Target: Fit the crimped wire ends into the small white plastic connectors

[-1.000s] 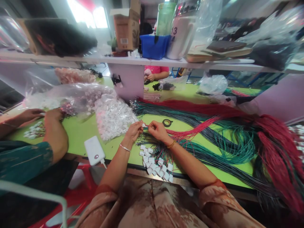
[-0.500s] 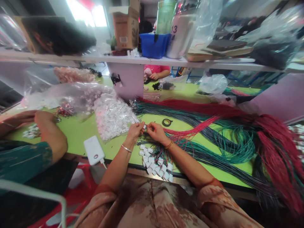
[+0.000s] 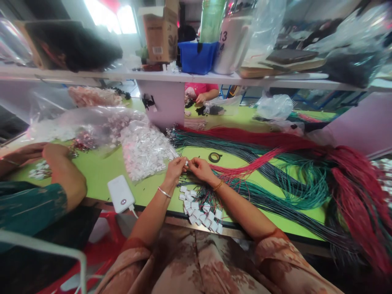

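Note:
Fingertip to fingertip, my two hands meet over the green table. Pinched in my left hand is a small white connector housing. My right hand is closed in a pinch against the connector's right side; what its fingertips grip, likely a thin wire end, is too small to make out. Below my hands lies a pile of white connectors with thin wires attached. Bundles of red wires and green and black wires run off to the right. Left of my hands rests a clear bag of white connectors.
A roll of black tape lies beyond my right hand. A white power bank with a cable sits at the table's front edge. At left are a co-worker's arms. A shelf crosses above, carrying a blue bin.
My hands stay nearly in place, with the fingertips still together at the white connector. The view has shifted very slightly.

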A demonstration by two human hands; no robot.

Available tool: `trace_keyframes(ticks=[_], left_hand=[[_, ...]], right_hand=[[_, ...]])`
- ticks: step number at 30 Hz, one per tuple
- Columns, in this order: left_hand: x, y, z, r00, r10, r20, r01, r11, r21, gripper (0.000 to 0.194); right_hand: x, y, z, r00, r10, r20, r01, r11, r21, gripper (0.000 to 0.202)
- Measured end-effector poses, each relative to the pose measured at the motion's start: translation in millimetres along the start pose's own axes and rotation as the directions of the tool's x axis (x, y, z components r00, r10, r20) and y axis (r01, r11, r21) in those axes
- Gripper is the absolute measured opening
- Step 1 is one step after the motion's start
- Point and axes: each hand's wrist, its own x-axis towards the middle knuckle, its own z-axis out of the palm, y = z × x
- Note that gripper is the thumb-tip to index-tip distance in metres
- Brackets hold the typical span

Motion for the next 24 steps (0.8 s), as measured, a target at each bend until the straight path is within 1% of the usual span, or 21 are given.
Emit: trace_keyframes(ticks=[2,4,6,8,10,12,13,15,17,20,24], left_hand=[[-0.2,-0.4,-1.1,1.000,0.024,0.005,-0.024,0.999,0.038,0.024],[0.5,-0.4,-4.9,1.000,0.019,0.020,-0.020,0.996,0.082,0.024],[2.5,0.9,-12.2,0.999,-0.030,0.044,0.025,0.992,0.122,0.025],[5.2,3.5,-21.3,0.994,-0.081,0.069,0.069,0.985,0.155,0.025],[7.3,6.9,-29.1,0.990,-0.108,0.092,0.090,0.978,0.186,0.023],[8.3,9.7,-33.6,0.987,-0.124,0.101,0.100,0.973,0.210,0.021],[8.4,10.7,-34.6,0.986,-0.130,0.100,0.106,0.970,0.219,0.020],[8.1,11.9,-34.7,0.986,-0.140,0.094,0.115,0.967,0.227,0.020],[7.7,12.5,-33.8,0.984,-0.144,0.103,0.120,0.970,0.209,0.021],[7.0,12.9,-32.5,0.978,-0.159,0.132,0.140,0.980,0.143,0.024],[5.3,13.1,-28.2,0.978,-0.141,0.152,0.143,0.990,0.002,0.028]], right_hand=[[-1.2,1.7,1.8,1.000,-0.004,-0.018,0.003,0.998,-0.059,0.029],[0.2,4.7,0.1,0.999,-0.027,0.018,0.028,0.996,-0.087,0.028],[5.1,9.0,-6.6,0.996,-0.046,0.074,0.052,0.994,-0.092,0.028],[12.3,14.0,-16.0,0.993,-0.050,0.103,0.065,0.986,-0.155,0.026],[19.2,18.7,-23.6,0.991,-0.039,0.125,0.077,0.945,-0.319,0.018],[23.8,22.2,-26.2,0.988,-0.010,0.155,0.086,0.866,-0.493,0.012],[25.1,23.4,-25.7,0.987,0.008,0.162,0.084,0.828,-0.555,0.012],[26.5,25.3,-23.4,0.986,0.027,0.166,0.082,0.782,-0.617,0.014],[27.2,26.8,-22.5,0.984,0.011,0.175,0.103,0.771,-0.628,0.015],[28.6,28.5,-27.9,0.984,-0.045,0.173,0.143,0.777,-0.613,0.014],[32.4,25.2,-38.1,0.989,-0.087,0.123,0.139,0.835,-0.533,0.015]])
